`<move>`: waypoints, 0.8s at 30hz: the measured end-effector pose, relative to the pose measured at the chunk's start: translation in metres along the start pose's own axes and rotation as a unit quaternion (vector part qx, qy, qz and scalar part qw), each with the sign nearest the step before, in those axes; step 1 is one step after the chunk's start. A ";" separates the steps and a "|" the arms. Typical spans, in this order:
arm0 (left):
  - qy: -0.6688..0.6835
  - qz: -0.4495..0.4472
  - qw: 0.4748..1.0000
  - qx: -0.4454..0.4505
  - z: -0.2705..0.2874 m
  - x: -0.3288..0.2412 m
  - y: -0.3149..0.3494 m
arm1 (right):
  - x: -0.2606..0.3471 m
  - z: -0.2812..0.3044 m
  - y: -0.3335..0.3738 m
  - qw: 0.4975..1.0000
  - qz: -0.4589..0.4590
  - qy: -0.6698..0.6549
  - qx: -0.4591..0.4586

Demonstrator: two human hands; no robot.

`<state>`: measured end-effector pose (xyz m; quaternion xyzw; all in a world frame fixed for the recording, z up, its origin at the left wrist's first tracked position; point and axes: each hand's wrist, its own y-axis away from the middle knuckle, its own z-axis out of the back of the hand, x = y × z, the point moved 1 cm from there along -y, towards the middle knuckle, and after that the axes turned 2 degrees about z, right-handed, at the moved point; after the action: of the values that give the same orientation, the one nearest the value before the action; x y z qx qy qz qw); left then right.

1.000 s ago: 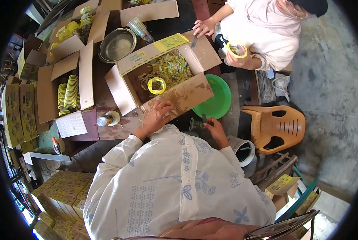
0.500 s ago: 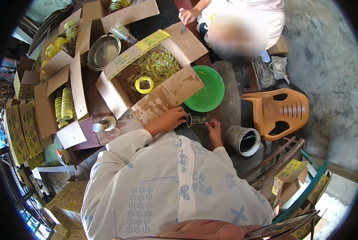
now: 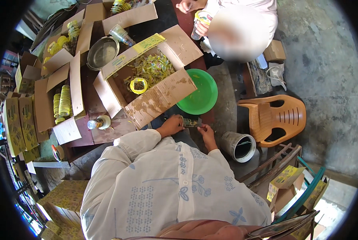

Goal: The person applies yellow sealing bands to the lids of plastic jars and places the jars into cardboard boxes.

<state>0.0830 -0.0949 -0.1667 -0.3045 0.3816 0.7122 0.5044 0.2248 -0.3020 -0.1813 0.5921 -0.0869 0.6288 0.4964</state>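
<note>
Clear cup (image 3: 191, 122), darkly patterned, lies sideways in the left hand's grip (image 3: 172, 125); right hand's grip (image 3: 207, 135) pinches a thin blade (image 3: 200, 121).

Head view: left fisheye of worn pair, looking steeply down from wearer's head; shirt (image 3: 159, 192) close at bottom, left hand (image 3: 171, 125) and right hand (image 3: 207, 137) farther out near centre, tabletop (image 3: 117, 134) beyond at upper left, floor (image 3: 327, 76) at right
</note>
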 end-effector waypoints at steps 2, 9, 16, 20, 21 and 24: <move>-0.034 -0.037 0.997 -0.061 0.007 -0.014 0.003 | 0.006 0.006 0.002 1.000 0.009 0.005 0.017; 0.001 -0.086 0.941 -0.328 0.052 -0.095 0.025 | 0.077 0.031 0.004 0.982 0.008 -0.089 0.166; 0.184 -0.056 0.873 -0.448 0.096 -0.126 0.037 | 0.146 0.008 0.003 0.936 0.038 -0.158 0.312; 0.034 -0.097 0.864 -0.494 0.130 -0.133 0.060 | 0.180 -0.012 0.012 0.913 0.099 -0.175 0.354; 0.044 -0.094 0.843 -0.528 0.134 -0.135 0.065 | 0.187 -0.014 0.011 0.916 0.119 -0.157 0.349; -0.063 -0.051 0.842 -0.533 0.149 -0.140 0.087 | 0.204 -0.024 0.002 0.918 0.240 -0.085 0.306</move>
<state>0.0358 -0.0540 0.0465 -0.4998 -0.1061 0.7967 0.3227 0.2472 -0.1800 -0.0172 0.7274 -0.0716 0.6725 0.1163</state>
